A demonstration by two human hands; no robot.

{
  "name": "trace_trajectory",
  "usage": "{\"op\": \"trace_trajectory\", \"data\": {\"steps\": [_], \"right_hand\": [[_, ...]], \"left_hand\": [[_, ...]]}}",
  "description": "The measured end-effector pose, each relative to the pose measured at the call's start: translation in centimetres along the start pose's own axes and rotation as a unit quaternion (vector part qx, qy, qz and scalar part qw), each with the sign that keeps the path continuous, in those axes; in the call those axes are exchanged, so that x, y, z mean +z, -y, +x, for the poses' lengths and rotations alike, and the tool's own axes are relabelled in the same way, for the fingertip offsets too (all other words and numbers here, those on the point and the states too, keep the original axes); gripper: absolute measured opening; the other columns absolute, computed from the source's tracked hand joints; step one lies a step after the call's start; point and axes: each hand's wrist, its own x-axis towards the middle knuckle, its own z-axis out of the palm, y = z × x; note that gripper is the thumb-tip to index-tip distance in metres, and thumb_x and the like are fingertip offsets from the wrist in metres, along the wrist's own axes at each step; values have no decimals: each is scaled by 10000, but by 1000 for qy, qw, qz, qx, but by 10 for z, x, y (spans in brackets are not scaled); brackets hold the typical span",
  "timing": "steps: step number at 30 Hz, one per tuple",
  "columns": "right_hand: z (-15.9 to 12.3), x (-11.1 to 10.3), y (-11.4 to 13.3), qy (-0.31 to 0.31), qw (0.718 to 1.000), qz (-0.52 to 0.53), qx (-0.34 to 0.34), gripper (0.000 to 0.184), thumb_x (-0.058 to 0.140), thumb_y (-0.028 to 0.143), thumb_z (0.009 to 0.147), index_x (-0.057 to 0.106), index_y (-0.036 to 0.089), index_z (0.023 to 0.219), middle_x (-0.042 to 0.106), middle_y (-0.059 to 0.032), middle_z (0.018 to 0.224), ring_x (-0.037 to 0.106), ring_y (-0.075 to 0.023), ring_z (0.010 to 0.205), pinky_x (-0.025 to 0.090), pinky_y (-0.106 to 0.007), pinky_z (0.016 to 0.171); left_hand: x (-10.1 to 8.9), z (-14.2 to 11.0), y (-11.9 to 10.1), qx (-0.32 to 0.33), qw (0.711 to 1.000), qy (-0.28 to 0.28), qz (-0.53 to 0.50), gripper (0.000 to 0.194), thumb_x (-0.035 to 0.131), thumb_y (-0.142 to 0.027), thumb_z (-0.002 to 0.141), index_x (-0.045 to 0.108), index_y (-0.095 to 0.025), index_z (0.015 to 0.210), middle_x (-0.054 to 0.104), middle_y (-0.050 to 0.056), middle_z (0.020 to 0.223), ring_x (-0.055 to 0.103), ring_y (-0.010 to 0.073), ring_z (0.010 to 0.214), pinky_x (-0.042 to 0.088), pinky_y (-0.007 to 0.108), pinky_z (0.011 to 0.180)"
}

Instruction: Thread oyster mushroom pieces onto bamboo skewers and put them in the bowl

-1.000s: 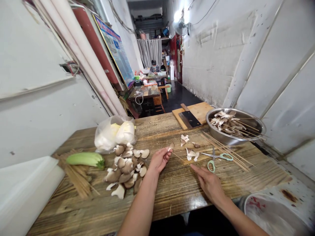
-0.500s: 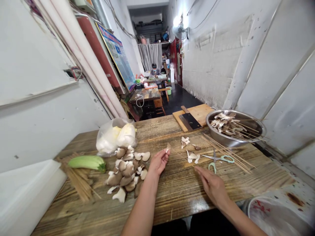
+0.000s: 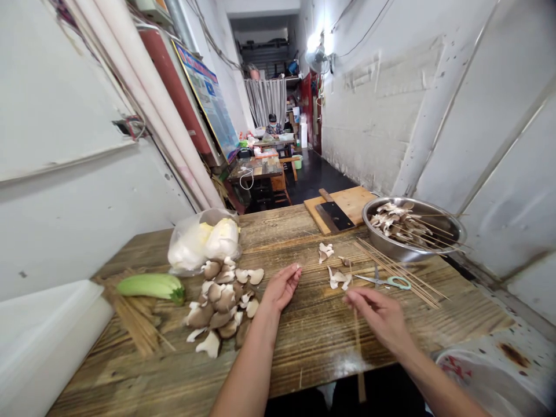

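My left hand (image 3: 281,288) rests on the wooden table (image 3: 304,336) just right of a pile of oyster mushrooms (image 3: 221,301). Its fingers are drawn together in a pinch, and I cannot make out what is in them. My right hand (image 3: 377,315) hovers low over the table with its fingers closed on a thin bamboo skewer (image 3: 359,359), which points back toward me past the table's front edge. A few torn mushroom pieces (image 3: 339,278) lie just beyond the right hand. Green-handled scissors (image 3: 388,281) lie next to them.
A steel bowl (image 3: 449,240) of skewered mushrooms stands at the far right, with loose skewers (image 3: 402,269) before it. A cleaver (image 3: 334,215) lies on a cutting board (image 3: 354,200). At the left are bagged cabbage (image 3: 204,240), a green gourd (image 3: 150,285) and more skewers (image 3: 134,321). A person sits far down the corridor.
The mushroom piece seen at my left fingertips no longer shows. My right hand has lifted a skewer, which now points toward me, and has shifted slightly right.
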Motion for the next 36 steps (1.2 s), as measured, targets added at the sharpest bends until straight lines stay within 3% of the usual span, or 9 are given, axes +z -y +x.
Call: {"op": "trace_trajectory", "data": {"steps": [3, 6, 9, 13, 29, 36], "right_hand": [[0, 20, -5, 67, 997, 39, 24, 205, 437, 283, 891, 554, 189, 1032, 647, -4, 728, 602, -114, 572, 493, -231, 579], [-3, 30, -6, 107, 993, -30, -27, 330, 390, 219, 893, 480, 187, 1208, 626, 7, 668, 589, -117, 548, 493, -242, 585], [-6, 33, -8, 102, 987, -95, -80, 335, 403, 196, 876, 571, 189, 1166, 677, -47, 746, 651, -160, 717, 515, -276, 692], [-4, 36, -15, 93, 985, -107, -94, 344, 415, 172, 867, 609, 201, 1149, 693, -84, 1006, 659, -178, 900, 512, -297, 804], [5, 42, -20, 89, 985, -117, -87, 356, 417, 135, 844, 637, 194, 1118, 695, -88, 1011, 679, -194, 855, 532, -322, 775], [2, 43, -24, 78, 987, -104, -96, 347, 424, 143, 858, 625, 208, 1133, 688, -82, 1036, 666, -183, 898, 519, -319, 805]], "left_hand": [[0, 1, 2, 13, 1000, -12, 19, 104, 538, -32, 794, 641, -40, 782, 670, 101, 693, 604, 73, 543, 512, 124, 498], [-1, 1, 3, 21, 999, -32, 5, 90, 552, -45, 791, 634, -61, 760, 670, 84, 687, 618, 78, 576, 518, 132, 515], [-3, 1, 2, 16, 999, -39, -10, 65, 574, -64, 785, 628, -66, 749, 671, 85, 693, 624, 84, 589, 523, 143, 529], [-3, -1, 0, 0, 1000, -29, 2, 49, 601, -109, 778, 630, -72, 763, 677, 89, 712, 633, 99, 607, 532, 170, 554], [-3, -2, 1, -8, 999, -4, 49, 53, 639, -128, 749, 635, -86, 781, 682, 84, 736, 637, 102, 626, 524, 178, 566], [-4, -1, 1, -28, 998, 39, 38, 44, 598, -51, 754, 632, -64, 729, 637, 57, 658, 578, 66, 565, 483, 137, 523]]}}
